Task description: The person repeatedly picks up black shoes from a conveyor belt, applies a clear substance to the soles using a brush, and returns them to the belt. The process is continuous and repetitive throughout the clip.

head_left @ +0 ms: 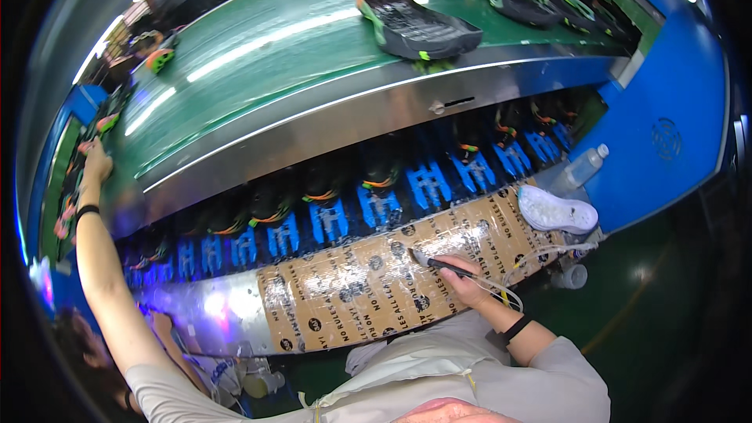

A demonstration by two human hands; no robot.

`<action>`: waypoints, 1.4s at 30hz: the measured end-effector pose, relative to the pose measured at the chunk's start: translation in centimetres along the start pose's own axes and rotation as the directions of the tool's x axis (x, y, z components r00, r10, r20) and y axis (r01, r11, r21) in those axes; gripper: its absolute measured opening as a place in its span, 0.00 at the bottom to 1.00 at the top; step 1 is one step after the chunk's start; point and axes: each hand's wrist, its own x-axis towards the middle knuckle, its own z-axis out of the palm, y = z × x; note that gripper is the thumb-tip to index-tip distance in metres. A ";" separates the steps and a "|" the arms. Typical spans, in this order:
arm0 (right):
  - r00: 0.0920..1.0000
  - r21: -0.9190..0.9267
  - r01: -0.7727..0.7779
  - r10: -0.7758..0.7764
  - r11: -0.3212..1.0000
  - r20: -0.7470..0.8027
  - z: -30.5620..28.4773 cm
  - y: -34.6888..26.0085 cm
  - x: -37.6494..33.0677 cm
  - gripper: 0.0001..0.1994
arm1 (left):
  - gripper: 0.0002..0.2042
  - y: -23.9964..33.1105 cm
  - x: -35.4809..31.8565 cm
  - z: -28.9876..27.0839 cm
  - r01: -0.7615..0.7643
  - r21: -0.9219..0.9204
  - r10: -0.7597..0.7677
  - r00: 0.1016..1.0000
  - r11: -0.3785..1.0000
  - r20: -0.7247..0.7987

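My left hand [96,163] is stretched out to the far left, its fingers closed at a black, orange and green shoe sole in a row along the machine's side. How firmly they grip is hard to see. Low at the centre right, my right hand [465,283] is closed around the black handle of a brush [440,263]. Its tip points left, above a cardboard-covered ledge [337,298]. A pale tube [497,288] trails from the handle past my wrist. On the green belt [258,55] lies a larger black sole [419,23] with an orange end.
Below the metal edge [376,110], blue holders [329,221] stand in a row with dark shoe parts behind them. A white sole-shaped piece [558,210] and a clear bottle [581,168] occupy the ledge's right end. Another person [86,352] is at lower left.
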 end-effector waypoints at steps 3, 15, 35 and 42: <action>0.993 -0.197 -0.079 0.058 0.977 -0.107 -1.0 -2.2 -1.7 0.13 | 0.40 18.6 2.7 8.5 0.046 -0.570 0.090 0.974 0.820 0.208; 0.998 -0.203 -0.030 0.019 0.979 -0.055 -1.4 -0.8 -1.4 0.14 | 0.34 15.0 0.7 7.7 0.050 -0.372 0.002 0.990 0.927 0.139; 0.866 0.072 0.370 -0.316 0.926 -0.388 -7.2 -14.4 8.7 0.19 | 0.12 28.7 -18.1 -23.3 -0.133 -0.600 0.015 0.980 0.789 -0.198; 0.767 0.235 0.620 -0.514 0.749 -0.384 -9.4 -25.4 20.9 0.20 | 0.28 30.6 -23.4 -28.8 0.477 -0.762 -0.257 0.879 0.438 0.403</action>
